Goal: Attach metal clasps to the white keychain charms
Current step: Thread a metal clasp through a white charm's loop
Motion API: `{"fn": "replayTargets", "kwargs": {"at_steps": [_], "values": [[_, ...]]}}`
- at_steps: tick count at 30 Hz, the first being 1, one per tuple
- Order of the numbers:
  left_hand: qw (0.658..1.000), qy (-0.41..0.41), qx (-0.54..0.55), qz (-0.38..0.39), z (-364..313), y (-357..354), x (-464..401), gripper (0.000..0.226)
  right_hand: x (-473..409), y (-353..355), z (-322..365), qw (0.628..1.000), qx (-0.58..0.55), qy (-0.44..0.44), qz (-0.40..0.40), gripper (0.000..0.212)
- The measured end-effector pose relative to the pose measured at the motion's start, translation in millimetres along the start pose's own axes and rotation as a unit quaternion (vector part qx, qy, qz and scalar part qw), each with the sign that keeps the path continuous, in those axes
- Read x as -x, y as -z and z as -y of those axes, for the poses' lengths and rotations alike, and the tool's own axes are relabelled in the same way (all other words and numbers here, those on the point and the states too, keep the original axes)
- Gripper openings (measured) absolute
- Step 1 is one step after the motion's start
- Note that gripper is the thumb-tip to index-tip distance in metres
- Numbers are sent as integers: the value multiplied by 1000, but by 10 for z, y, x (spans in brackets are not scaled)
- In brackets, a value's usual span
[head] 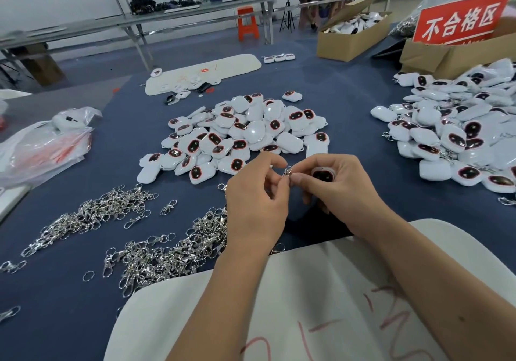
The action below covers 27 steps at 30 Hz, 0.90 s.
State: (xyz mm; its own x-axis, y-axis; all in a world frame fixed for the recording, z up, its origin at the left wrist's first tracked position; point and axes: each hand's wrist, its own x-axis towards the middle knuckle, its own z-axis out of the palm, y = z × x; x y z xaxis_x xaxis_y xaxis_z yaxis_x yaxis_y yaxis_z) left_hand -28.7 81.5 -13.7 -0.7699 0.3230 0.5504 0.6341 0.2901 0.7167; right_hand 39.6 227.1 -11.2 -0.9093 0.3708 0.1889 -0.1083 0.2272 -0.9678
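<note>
1. The left hand is raised over the near middle of the bench, its fingers curled, and its grip is closed on a small metal clasp pinched between thumb and forefinger.
2. The right hand sits just beside the left, fingertips almost meeting it. Its grip is curled round one white charm, whose dark window with a red rim faces up, and its thumb and forefinger also press at the clasp.
3. The clasp stands between the two hands, at the left edge of the held charm; whether it is already hooked on cannot be told.
4. A heap of white charms lies in the middle of the bench, just beyond the hands.
5. A second, larger heap of charms spreads along the right side; some there show metal clasps at their edges.
6. Loose silver clasps lie scattered to the left of the hands, and another pile of clasps lies nearer, touching the left wrist.
7. Both forearms rest over a white board with red scribbles at the near edge.
8. A clear plastic bag lies at the far left.
9. A cardboard box with white pieces stands at the back right, near a red sign with white characters.
10. A long white tray lies beyond the middle heap.
</note>
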Motion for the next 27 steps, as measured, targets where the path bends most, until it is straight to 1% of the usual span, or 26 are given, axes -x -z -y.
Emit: {"fn": "replayTargets", "kwargs": {"at_steps": [6,11,17,20,22,25,27], "values": [[998,-50,-44,9,9,2,-6,25,-3,4,10,1000,4,-9,3,7],[998,-48,-34,11,23,6,-8,23,-12,-8,6,1000,3,-16,4,11],[993,-86,-74,17,-12,26,0,31,-21,12,-3,999,-50,-11,-9,7],[994,-72,-78,32,-4,28,11,26,-26,11,-20,998,-57,-16,-33,10],[995,-55,-67,55,-2,16,26,20,-19,-12,-33,998,-31,1,-50,13],[997,-4,-28,77,-10,-11,32,6,-2,-56,-49,993,51,67,-77,22],[997,36,8,70,-4,-14,13,8,18,-80,-37,985,86,114,-94,27]]}}
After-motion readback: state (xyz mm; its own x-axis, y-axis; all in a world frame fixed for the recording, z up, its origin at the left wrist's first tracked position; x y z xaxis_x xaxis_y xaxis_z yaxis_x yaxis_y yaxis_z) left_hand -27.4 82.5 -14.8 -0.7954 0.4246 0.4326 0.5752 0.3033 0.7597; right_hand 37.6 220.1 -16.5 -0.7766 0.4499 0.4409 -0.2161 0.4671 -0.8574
